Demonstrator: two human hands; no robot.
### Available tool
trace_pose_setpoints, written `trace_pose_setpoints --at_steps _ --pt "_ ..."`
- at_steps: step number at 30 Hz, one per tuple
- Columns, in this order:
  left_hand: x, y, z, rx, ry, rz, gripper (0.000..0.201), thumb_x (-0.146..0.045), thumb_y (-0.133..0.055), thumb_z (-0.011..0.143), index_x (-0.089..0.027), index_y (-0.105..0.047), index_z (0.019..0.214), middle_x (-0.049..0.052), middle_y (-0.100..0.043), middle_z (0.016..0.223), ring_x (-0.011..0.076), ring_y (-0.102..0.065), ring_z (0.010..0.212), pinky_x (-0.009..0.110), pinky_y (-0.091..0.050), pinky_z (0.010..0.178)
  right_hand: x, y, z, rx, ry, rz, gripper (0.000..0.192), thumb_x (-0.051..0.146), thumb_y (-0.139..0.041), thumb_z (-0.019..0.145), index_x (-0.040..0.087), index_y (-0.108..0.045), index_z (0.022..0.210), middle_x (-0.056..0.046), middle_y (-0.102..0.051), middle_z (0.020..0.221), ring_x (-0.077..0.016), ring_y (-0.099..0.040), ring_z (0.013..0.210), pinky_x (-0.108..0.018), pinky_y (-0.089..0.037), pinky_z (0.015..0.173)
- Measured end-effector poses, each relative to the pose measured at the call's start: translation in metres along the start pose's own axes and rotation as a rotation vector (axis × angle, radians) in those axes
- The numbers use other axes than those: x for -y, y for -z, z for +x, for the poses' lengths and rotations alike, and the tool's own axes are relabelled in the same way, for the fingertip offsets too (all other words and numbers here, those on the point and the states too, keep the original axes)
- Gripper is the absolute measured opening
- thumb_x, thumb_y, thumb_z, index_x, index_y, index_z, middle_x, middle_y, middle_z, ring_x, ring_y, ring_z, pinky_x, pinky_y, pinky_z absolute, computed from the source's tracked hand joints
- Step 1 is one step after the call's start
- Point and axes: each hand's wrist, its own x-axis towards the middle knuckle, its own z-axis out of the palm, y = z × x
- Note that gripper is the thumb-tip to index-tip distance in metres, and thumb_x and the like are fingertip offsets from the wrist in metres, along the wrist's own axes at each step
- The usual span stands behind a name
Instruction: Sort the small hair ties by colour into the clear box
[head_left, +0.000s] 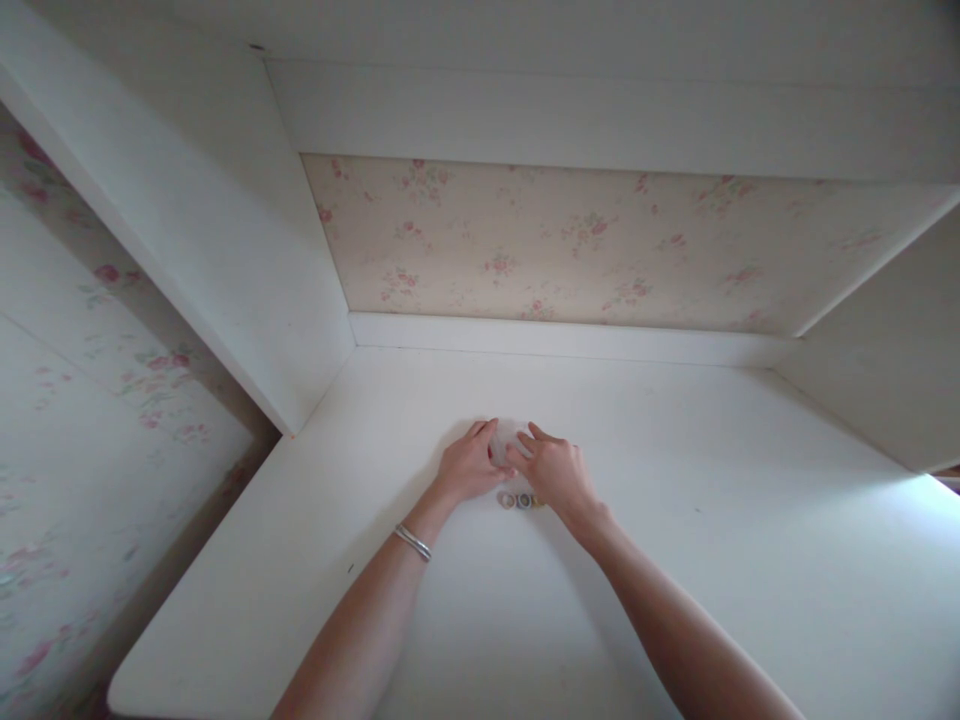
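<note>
Between my hands is a small whitish, partly see-through object [504, 436], perhaps a small container; its kind is not clear. My left hand [469, 464] curls round its left side, where a spot of red shows. My right hand [556, 470] grips it from the right, fingers bent over its top. Just below, on the white desk top [465, 620], lie several small round ring-like pieces in a row: a pale one [508, 500], a grey one [524, 501] and a yellowish one [538, 501], partly hidden by my right hand.
A white side panel [225, 250] rises at the left, and another panel [885, 340] stands at the right. A low ledge [570, 338] runs along the back below flowered wallpaper [555, 240]. A small dark mark [350, 568] shows left of my left forearm.
</note>
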Motion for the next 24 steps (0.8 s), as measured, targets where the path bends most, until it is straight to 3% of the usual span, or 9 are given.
trace_pose_setpoints --at_steps 3,5,8,11,14,16,19,22,24 --pt "0.001 0.0 0.001 -0.005 -0.007 0.008 0.085 -0.047 -0.072 0.061 -0.02 -0.04 0.135 0.008 -0.05 0.129 0.0195 -0.059 0.091 0.028 -0.046 0.079 -0.012 0.003 0.006 -0.121 -0.028 0.136 0.022 0.035 -0.052 0.082 0.032 -0.07 0.095 0.001 -0.066 0.111 -0.0235 -0.054 0.114 -0.033 -0.046 0.088" --pt "0.002 0.001 0.001 0.001 0.006 0.014 0.084 -0.046 -0.071 0.062 -0.021 -0.039 0.135 0.007 -0.056 0.121 0.0183 -0.059 0.085 0.028 -0.045 0.078 -0.024 0.006 0.01 -0.196 -0.189 0.344 0.029 0.043 -0.05 0.082 0.028 -0.069 0.098 -0.002 -0.067 0.107 -0.0228 -0.061 0.102 -0.034 -0.047 0.087" --pt "0.003 0.002 0.001 0.022 0.047 0.017 0.08 -0.046 -0.07 0.064 -0.023 -0.04 0.135 0.003 -0.064 0.102 0.0183 -0.06 0.083 0.027 -0.044 0.075 -0.053 0.011 0.013 -0.208 -0.446 0.825 0.043 0.047 -0.043 0.083 0.017 -0.065 0.105 -0.009 -0.067 0.104 -0.0217 -0.066 0.084 -0.034 -0.053 0.075" --pt "0.003 0.003 0.001 0.033 0.056 0.003 0.078 -0.047 -0.068 0.064 -0.023 -0.043 0.133 0.002 -0.065 0.095 0.018 -0.06 0.081 0.026 -0.044 0.073 -0.089 0.016 0.005 -0.107 -0.511 1.271 0.041 0.042 -0.039 0.083 0.015 -0.061 0.104 -0.013 -0.064 0.11 -0.0211 -0.068 0.081 -0.036 -0.054 0.074" --pt "0.003 0.004 0.0 0.031 0.045 -0.026 0.078 -0.047 -0.068 0.064 -0.022 -0.043 0.133 0.003 -0.065 0.098 0.0177 -0.06 0.082 0.026 -0.045 0.074 -0.12 0.021 -0.01 0.081 -0.52 1.538 0.038 0.04 -0.035 0.085 0.015 -0.059 0.1 -0.014 -0.065 0.109 -0.0235 -0.066 0.091 -0.042 -0.052 0.081" --pt "0.003 0.004 0.0 0.037 0.045 -0.045 0.079 -0.046 -0.068 0.064 -0.021 -0.042 0.134 0.004 -0.064 0.103 0.0177 -0.06 0.083 0.026 -0.045 0.075 -0.133 0.022 -0.02 0.131 -0.559 1.633 0.039 0.044 -0.033 0.086 0.015 -0.058 0.097 -0.015 -0.065 0.108 -0.0242 -0.065 0.094 -0.044 -0.051 0.083" --pt "0.001 0.004 0.0 0.034 0.035 -0.072 0.078 -0.043 -0.069 0.064 -0.024 -0.042 0.134 0.004 -0.059 0.118 0.0166 -0.06 0.084 0.026 -0.046 0.077 -0.141 0.019 -0.029 0.096 -0.628 1.666 0.036 0.046 -0.041 0.086 0.016 -0.057 0.095 -0.014 -0.065 0.107 -0.0238 -0.066 0.091 -0.041 -0.052 0.08" --pt "-0.001 0.004 -0.001 0.016 0.039 -0.096 0.072 -0.038 -0.069 0.065 -0.027 -0.045 0.131 0.003 -0.049 0.132 0.0145 -0.06 0.084 0.025 -0.047 0.081 -0.143 0.01 -0.031 -0.066 -0.711 1.518 0.025 0.039 -0.052 0.082 0.017 -0.056 0.094 -0.01 -0.066 0.099 -0.0198 -0.068 0.077 -0.035 -0.055 0.069" --pt "-0.003 0.004 -0.002 0.012 0.058 -0.096 0.068 -0.036 -0.069 0.065 -0.027 -0.048 0.129 0.002 -0.047 0.134 0.0138 -0.06 0.084 0.026 -0.048 0.081 -0.145 0.002 -0.03 -0.188 -0.74 1.296 0.024 0.038 -0.052 0.082 0.017 -0.056 0.092 -0.007 -0.066 0.089 -0.016 -0.065 0.063 -0.029 -0.053 0.057"
